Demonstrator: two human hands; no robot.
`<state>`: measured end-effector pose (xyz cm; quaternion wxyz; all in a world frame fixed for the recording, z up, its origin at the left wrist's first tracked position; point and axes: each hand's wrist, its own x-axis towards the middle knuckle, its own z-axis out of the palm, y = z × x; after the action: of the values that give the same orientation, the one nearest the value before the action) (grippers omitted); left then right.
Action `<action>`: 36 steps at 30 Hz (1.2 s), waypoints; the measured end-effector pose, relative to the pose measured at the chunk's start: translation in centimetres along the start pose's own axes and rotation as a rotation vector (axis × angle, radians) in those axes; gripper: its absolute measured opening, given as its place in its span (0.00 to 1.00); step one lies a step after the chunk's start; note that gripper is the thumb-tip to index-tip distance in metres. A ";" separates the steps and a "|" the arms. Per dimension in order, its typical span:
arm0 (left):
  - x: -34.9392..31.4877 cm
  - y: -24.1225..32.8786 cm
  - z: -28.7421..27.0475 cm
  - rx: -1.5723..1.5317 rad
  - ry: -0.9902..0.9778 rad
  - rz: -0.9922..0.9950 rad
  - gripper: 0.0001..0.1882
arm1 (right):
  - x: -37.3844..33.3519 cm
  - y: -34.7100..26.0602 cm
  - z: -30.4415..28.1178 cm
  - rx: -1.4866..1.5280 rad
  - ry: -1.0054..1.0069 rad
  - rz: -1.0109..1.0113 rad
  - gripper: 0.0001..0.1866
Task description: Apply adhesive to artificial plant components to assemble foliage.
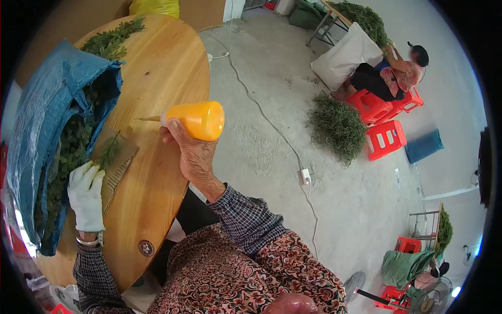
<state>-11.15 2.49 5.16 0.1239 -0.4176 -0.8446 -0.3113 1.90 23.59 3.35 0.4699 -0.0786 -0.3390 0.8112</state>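
My left hand [86,196], in a white glove, is closed on the lower end of a small green artificial-looking sprig [110,152]. The sprig points away over a piece of brown cardboard [127,150] with a ridged edge. Just left of the glove, an open blue woven sack [44,112] lies on its side, with more green sprigs [73,146] inside. My bare right hand [194,156] is wrapped round a yellow-orange squeeze bottle [198,120]. The bottle lies nearly level above the table's right edge, its thin nozzle pointing left.
All this is on an oval wooden table [157,68], with loose greenery [112,41] at its far end. A white cable [261,107] crosses the floor. Beyond, a person [402,73] sits on red stools [374,107] beside a greenery heap [339,125]. A fan [431,298] stands lower right.
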 end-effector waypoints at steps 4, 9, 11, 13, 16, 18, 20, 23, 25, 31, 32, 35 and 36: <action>-0.2 0.9 -1.4 -0.005 -0.070 0.015 0.09 | 0.0 -0.1 0.1 0.049 -0.009 -0.018 0.16; -1.0 1.4 -1.7 0.003 -0.060 0.006 0.09 | -0.1 -0.3 0.1 0.043 0.006 -0.009 0.17; -1.3 0.8 -1.3 -0.009 -0.049 -0.033 0.09 | -0.1 0.0 0.1 0.044 0.000 0.008 0.16; -1.6 0.4 -1.1 -0.022 -0.039 -0.071 0.09 | -0.2 0.2 0.0 0.043 -0.004 0.024 0.16; -1.5 1.0 -1.7 -0.086 -0.107 -0.105 0.09 | -0.3 0.2 -0.2 0.045 -0.005 0.015 0.16; -1.4 1.3 -2.1 -0.140 -0.173 -0.147 0.09 | -0.3 0.3 -0.4 0.052 -0.009 0.016 0.16; -1.3 1.4 -2.4 -0.137 -0.186 -0.116 0.09 | -0.4 0.2 -0.3 0.053 -0.002 0.009 0.16; -1.2 1.5 -2.4 -0.123 -0.229 -0.026 0.10 | -0.5 0.0 -0.2 0.063 0.022 -0.008 0.16; -1.3 1.4 -2.1 -0.092 -0.185 -0.031 0.10 | -0.5 0.1 -0.2 0.061 0.018 -0.005 0.15; -2.1 -0.2 -0.8 0.003 -0.091 -0.059 0.10 | -0.8 0.7 -0.6 0.042 0.006 0.022 0.14; -2.3 -0.8 -0.5 -0.002 -0.110 -0.063 0.10 | -0.9 0.9 -0.7 0.030 0.006 0.027 0.14; -2.6 -2.2 -0.2 0.006 -0.111 -0.064 0.11 | -1.0 1.0 -0.7 0.021 0.005 0.032 0.13; -2.7 -2.6 -0.2 0.021 -0.094 -0.058 0.11 | -1.0 1.0 -0.6 0.023 0.002 0.030 0.13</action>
<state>-11.54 -0.52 2.96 0.0795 -0.4056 -0.8646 -0.2858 2.02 22.70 2.09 0.4590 -0.0791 -0.3279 0.8219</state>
